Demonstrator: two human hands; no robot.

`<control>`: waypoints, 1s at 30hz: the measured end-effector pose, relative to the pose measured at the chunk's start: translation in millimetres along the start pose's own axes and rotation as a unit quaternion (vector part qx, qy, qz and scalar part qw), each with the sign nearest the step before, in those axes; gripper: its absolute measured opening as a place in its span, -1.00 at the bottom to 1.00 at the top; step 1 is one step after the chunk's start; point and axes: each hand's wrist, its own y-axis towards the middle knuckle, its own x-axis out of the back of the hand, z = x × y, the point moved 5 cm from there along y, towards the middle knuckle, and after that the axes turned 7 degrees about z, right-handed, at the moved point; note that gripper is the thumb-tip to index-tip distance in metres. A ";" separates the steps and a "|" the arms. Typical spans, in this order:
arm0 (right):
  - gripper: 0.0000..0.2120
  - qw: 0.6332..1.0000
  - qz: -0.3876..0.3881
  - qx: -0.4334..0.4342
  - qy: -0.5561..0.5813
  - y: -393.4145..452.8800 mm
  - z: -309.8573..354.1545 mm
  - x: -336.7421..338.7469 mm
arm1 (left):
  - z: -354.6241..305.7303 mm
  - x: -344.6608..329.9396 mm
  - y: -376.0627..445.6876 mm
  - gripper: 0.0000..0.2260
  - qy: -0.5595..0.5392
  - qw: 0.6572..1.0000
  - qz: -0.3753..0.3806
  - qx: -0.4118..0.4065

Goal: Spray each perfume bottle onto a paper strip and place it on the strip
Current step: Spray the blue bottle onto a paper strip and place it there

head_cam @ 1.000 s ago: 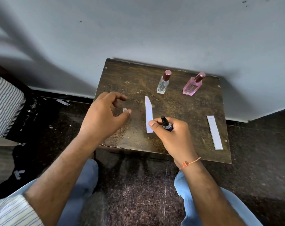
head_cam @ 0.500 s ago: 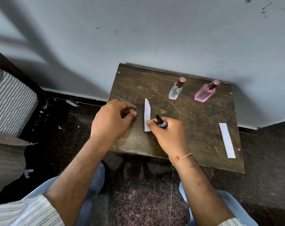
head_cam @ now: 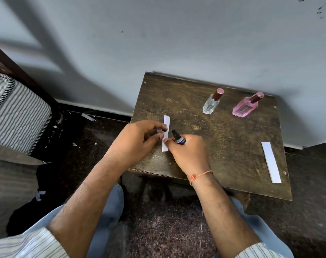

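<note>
— Right hand wrapped around a small dark bottle, nozzle bare and tilted toward the near paper strip. Left hand pinching a small clear cap between thumb and finger, right above the same strip.

— Main danger here?

— Probably dropping the cap. Very small, held only by fingertips, close to the front edge of the wooden table. Easy to lose on the dark floor.

— And the strip?

— Light paper, lying loose, partly under both hands. Could slide or stick to a finger, so spray or bottle might miss it.

— Spray already done?

— Impossible to say; no wet mark visible.

— Other bottles?

— Clear bottle and pink bottle standing at the far side, caps on, well apart from the hands. Second strip alone near the right edge, near end close to the corner. Could fall with a small push.

— Anything else?

— Dark bottle narrow; likely to tip if set down carelessly on thin paper.
</note>
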 end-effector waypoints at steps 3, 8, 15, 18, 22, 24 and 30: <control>-0.52 1.000 0.006 0.004 -0.005 -0.5 3.7 -2.3 | -2.2 -4.8 -2.2 -0.81 -0.012 0.999 0.030 -0.018; -0.45 1.000 0.001 0.009 -0.021 -0.5 6.4 -3.6 | 2.4 -8.0 -2.7 -0.85 -0.020 0.999 0.039 0.004; -0.56 0.998 0.025 0.047 -0.036 -5.0 7.5 -3.0 | 7.0 -7.9 -1.1 -0.83 0.007 0.999 0.038 0.013; -0.70 0.993 0.096 0.068 0.011 -9.2 4.3 -0.9 | 4.5 -6.8 -2.2 -0.83 0.011 0.999 0.049 0.011; -0.76 0.980 0.149 0.096 0.092 -17.0 -7.4 7.6 | 4.5 -5.2 -0.6 -0.85 0.016 0.999 0.042 0.012; -0.81 0.976 0.157 0.096 0.113 -19.1 -14.3 14.3 | 1.7 -5.0 -0.4 -0.85 0.022 0.999 0.032 0.011; -0.84 0.961 0.169 0.068 0.207 -20.4 -37.8 36.4 | -12.5 -11.7 4.0 -0.86 -0.084 0.996 0.015 0.001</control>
